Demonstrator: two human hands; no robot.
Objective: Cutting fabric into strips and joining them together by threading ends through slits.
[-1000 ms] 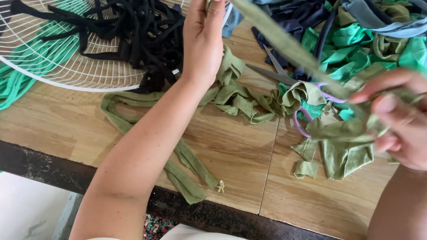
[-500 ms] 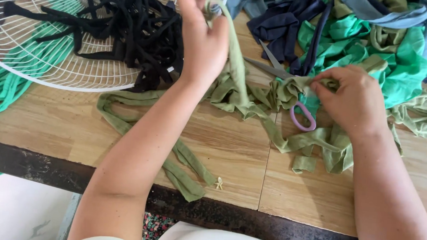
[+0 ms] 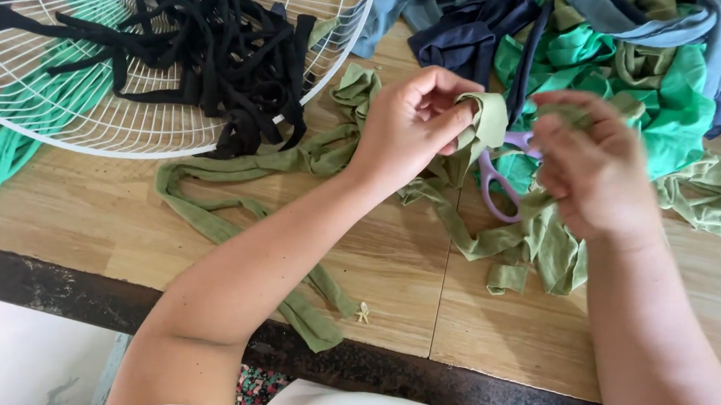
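My left hand [image 3: 410, 123] has its grip closed on the end of the olive strip [image 3: 239, 167], thumb and fingers pinching a folded bit at about 1 o'clock from my wrist. My right hand [image 3: 596, 170] sits at 3 o'clock from the left, near it, fingers curled onto the same olive cloth; it's blurred, so how tight that grip is I cannot tell. The strip drops from my left hand to the worktop [image 3: 390, 270], runs out toward 9 o'clock, loops back under my forearm and ends near the front edge at 6 o'clock. More olive cloth is bunched below my right hand. Purple scissors [image 3: 497, 185] lie on the worktop between my hands, partly under the cloth, touched by neither hand as far as I can see. White wire fan guard [image 3: 134, 137] at 10 o'clock, lying flat, with a tangle of black strips [image 3: 212, 47] on it, some spilling over its rim at its 5 o'clock. Green strips [image 3: 1, 155] show under the guard and at far 9 o'clock. Pile of green, navy and grey-blue cloth [image 3: 662, 87] at 12 to 2 o'clock. Small pale scrap [image 3: 363, 312] near the front edge, beside the strip's end.
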